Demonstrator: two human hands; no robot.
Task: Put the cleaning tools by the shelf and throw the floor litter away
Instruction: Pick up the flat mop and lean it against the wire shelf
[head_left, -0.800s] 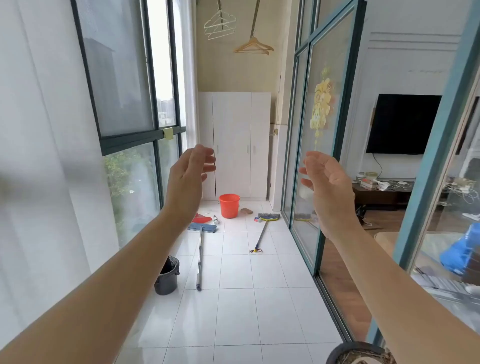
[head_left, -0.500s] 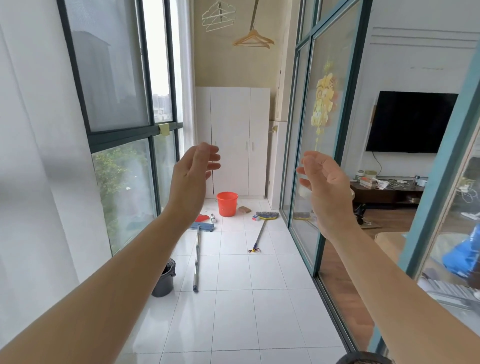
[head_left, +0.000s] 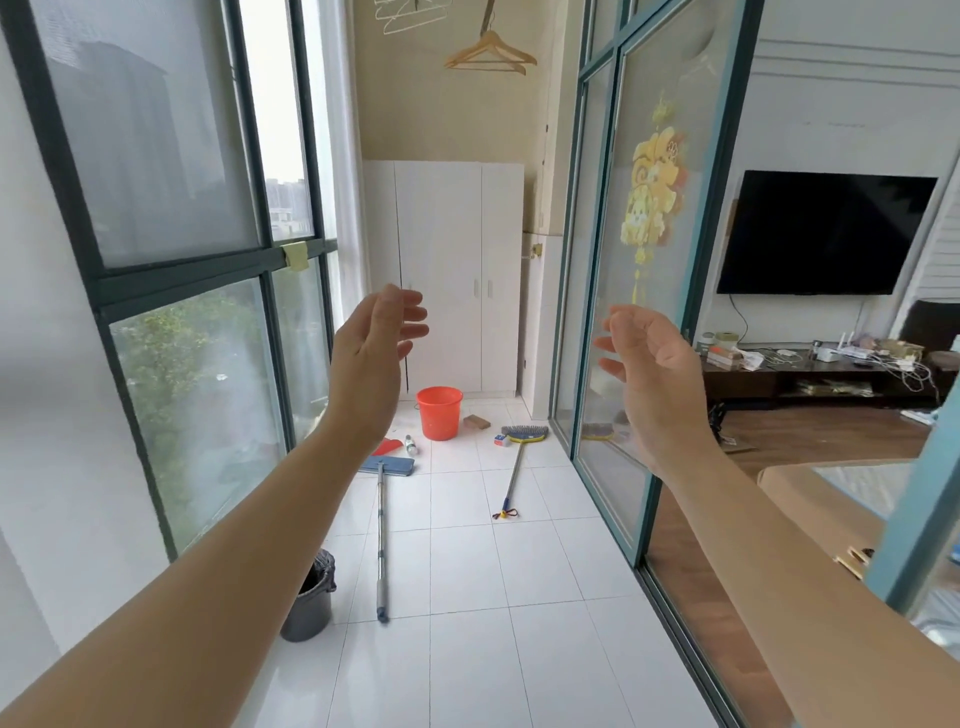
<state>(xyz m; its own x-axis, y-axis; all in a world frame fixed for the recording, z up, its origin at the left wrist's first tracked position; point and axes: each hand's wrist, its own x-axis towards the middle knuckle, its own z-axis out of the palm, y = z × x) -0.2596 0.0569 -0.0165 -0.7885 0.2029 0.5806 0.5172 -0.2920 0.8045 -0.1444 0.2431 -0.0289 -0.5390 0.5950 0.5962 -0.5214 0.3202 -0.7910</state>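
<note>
A flat mop (head_left: 382, 525) with a blue head lies lengthwise on the white tiled floor. To its right lies a broom (head_left: 517, 462), bristles toward the far wall. An orange bucket (head_left: 439, 412) stands near a white cabinet (head_left: 452, 270). Floor litter sits around it: a plastic bottle (head_left: 410, 445), a red dustpan-like piece (head_left: 388, 446), a brown block (head_left: 476, 421) and a small box (head_left: 500, 441). A dark bin (head_left: 310, 603) stands by the window. My left hand (head_left: 371, 358) and right hand (head_left: 649, 364) are raised in front of me, palms facing, fingers relaxed, holding nothing.
Tall windows (head_left: 171, 260) line the left side. A glass sliding door (head_left: 639, 291) with a teal frame bounds the right, with a living room, TV (head_left: 826, 234) and low console beyond. Hangers (head_left: 491, 52) dangle overhead.
The view has shifted forward slightly. Both hands stay raised and empty, in nearly the same pose.
</note>
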